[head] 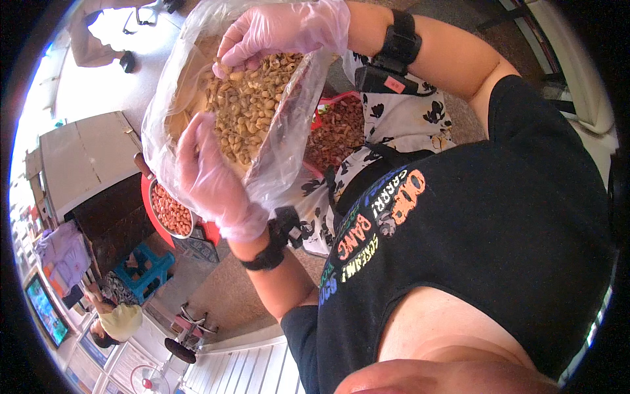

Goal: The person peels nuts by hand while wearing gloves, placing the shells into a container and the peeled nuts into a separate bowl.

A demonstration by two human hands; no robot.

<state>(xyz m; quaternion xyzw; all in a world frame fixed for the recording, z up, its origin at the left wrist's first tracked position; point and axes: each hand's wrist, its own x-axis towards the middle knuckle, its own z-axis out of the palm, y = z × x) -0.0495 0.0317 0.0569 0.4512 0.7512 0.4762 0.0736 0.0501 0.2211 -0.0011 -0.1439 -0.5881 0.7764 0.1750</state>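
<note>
A clear plastic bag (165, 106) stands wide at the mouth before me, holding a heap of unshelled peanuts (246, 106) and what look like loose shell pieces. My right hand (275, 32), in a thin pink glove, is over the far side of the heap. Its thumb and fingers come together low over the peanuts; whether a peanut is between them is unclear. My left hand (211, 182), gloved alike, is at the near left side of the bag with its fingers curled. What those fingers hold is hidden. Black straps circle both wrists.
A pink basin (325, 170) of reddish-brown bits sits by my lap. On a red stool (210, 231) to the left is a bowl of shelled peanuts (172, 209). Beyond are a blue plastic stool (147, 273), a seated person (118, 320), a screen (47, 308) and a fan (147, 381).
</note>
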